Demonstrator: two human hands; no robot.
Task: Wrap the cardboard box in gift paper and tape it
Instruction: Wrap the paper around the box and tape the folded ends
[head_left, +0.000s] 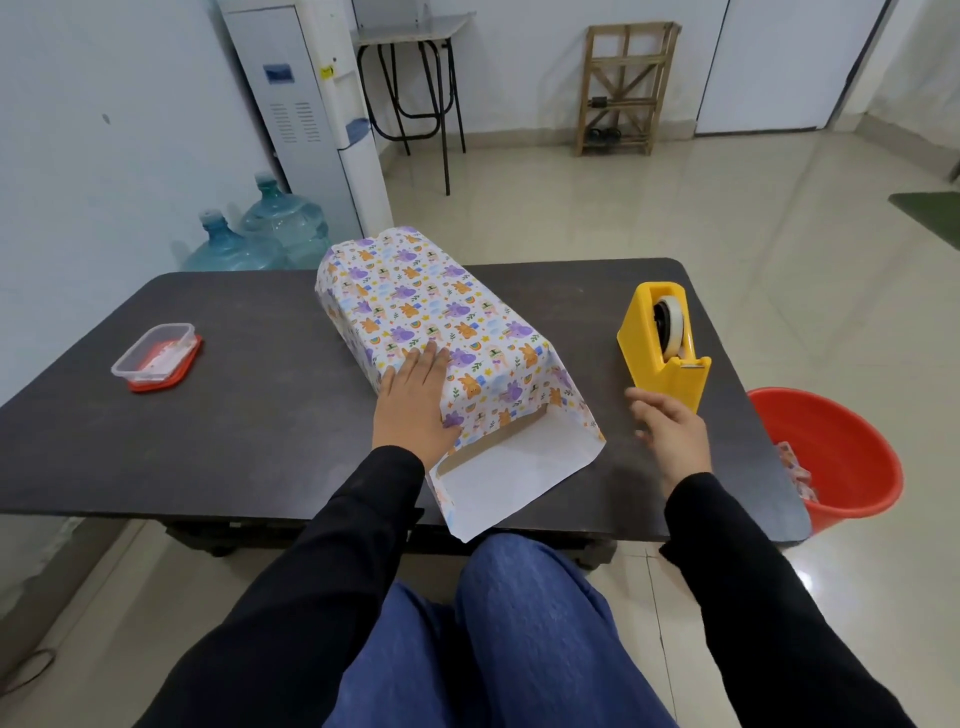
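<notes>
A person's left hand (415, 400) lies flat, fingers straight and together. It presses on the near left edge of a cardboard box (511, 428) covered in gift paper (431, 312) printed with purple and orange cartoon animals. The right hand (670, 436) is over the table (234, 415) with its fingers loosely spread, holding nothing; whether it touches the surface cannot be told. Both arms wear black sleeves.

The wrapped box lies between the hands and runs away from them on a slant. At its near end the paper stands open as a loose sleeve with its white inner side showing. A thin strip of brown cardboard is visible just inside.

Just beyond the right hand's fingertips stands a yellow tape dispenser (660, 353) holding a roll of tape. Right of that hand, off the table's edge, is a red bucket (831, 457) on the floor.

Well left of the left hand sits a clear plastic container (156, 356) on its red lid.

Far beyond the left hand, by the wall, are two blue water bottles (260, 234) and a white water dispenser (311, 104). A wooden rack (623, 88) stands far beyond the right hand.
</notes>
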